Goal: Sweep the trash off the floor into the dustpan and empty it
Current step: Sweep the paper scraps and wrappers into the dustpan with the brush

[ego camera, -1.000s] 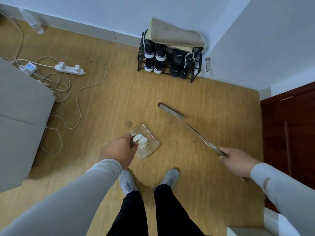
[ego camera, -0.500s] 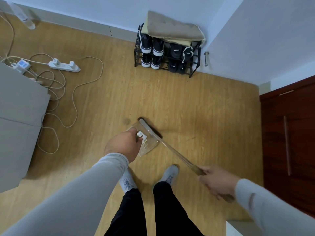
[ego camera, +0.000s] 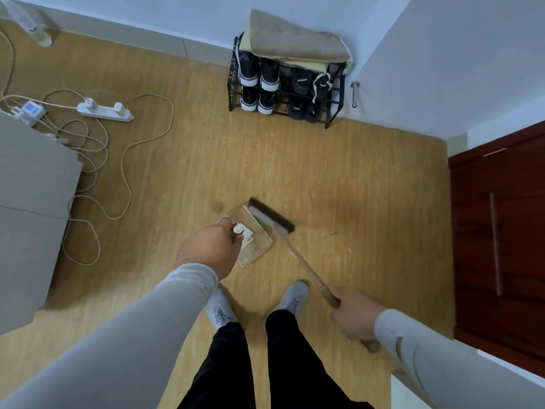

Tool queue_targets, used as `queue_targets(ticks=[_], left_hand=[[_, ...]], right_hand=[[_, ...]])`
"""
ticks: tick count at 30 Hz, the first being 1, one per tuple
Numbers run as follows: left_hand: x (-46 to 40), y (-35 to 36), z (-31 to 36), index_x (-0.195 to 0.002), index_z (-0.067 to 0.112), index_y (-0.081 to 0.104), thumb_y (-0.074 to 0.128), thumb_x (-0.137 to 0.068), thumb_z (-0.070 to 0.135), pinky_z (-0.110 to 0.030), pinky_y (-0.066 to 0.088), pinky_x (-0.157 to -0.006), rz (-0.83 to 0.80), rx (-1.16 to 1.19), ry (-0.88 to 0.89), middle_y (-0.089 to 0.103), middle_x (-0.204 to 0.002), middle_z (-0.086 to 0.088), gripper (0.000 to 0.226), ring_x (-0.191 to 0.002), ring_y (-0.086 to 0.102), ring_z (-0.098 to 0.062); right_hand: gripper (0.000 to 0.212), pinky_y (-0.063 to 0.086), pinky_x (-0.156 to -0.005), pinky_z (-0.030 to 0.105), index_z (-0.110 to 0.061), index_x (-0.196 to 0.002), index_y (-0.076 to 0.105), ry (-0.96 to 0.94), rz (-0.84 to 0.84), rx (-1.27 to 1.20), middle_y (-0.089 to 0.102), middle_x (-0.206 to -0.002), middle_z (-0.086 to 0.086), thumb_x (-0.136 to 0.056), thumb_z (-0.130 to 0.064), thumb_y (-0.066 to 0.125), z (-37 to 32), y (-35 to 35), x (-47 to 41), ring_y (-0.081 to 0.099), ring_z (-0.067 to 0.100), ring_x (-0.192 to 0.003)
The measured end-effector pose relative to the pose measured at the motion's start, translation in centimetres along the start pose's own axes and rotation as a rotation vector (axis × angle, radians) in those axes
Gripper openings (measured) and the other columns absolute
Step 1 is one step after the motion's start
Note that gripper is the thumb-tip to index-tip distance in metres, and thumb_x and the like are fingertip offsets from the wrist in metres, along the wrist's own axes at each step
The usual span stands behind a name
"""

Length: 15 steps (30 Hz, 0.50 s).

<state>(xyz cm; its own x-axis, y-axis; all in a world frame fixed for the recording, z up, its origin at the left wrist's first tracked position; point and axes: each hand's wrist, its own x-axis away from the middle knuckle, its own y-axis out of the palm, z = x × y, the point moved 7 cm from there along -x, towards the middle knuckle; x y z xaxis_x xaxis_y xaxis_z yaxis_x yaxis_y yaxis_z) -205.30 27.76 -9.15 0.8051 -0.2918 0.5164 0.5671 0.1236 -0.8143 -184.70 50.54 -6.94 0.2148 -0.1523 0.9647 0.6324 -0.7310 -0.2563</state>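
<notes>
Two hands clamp tools: left hand (ego camera: pixel 206 250) grips dustpan (ego camera: pixel 254 236), right hand (ego camera: pixel 355 312) grips broom (ego camera: pixel 272 218).

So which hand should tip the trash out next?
Left. The left hand already grips the dustpan with the trash inside; the right hand holds the broom.

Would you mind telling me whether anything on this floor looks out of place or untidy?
Yes: a white power strip lies loose on the wooden floor at upper left, its cables sprawling in tangled loops beside the grey furniture. A clear bottle lies against the baseboard.
</notes>
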Motion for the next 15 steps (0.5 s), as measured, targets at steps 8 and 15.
queue_targets(ticks=[8, 15], left_hand=[[0.4, -0.3, 0.0, -0.092, 0.023, 0.044, 0.042, -0.099, 0.047, -0.031, 0.046, -0.056, -0.01, -0.006, -0.009, 0.056, -0.069, 0.006, 0.025, -0.068, 0.06, -0.026], [0.9, -0.5, 0.2, -0.094, 0.023, 0.047, 0.042, -0.1, 0.047, -0.03, 0.044, -0.053, -0.028, -0.014, -0.041, 0.057, -0.07, 0.005, 0.026, -0.064, 0.059, -0.023]], right_hand=[[0.048, 0.041, -0.039, 0.027, -0.045, -0.138, 0.046, 0.016, 0.046, -0.448, 0.052, -0.068, 0.011, -0.102, -0.016, 0.057, 5.3, -7.1, 7.6, 0.043, 0.012, -0.041], [0.047, 0.055, -0.068, 0.031, -0.022, -0.145, 0.047, 0.084, 0.133, -0.095, 0.063, -0.108, 0.006, -0.098, -0.015, 0.047, -0.4, -1.9, 0.0, 0.063, 0.024, -0.083]])
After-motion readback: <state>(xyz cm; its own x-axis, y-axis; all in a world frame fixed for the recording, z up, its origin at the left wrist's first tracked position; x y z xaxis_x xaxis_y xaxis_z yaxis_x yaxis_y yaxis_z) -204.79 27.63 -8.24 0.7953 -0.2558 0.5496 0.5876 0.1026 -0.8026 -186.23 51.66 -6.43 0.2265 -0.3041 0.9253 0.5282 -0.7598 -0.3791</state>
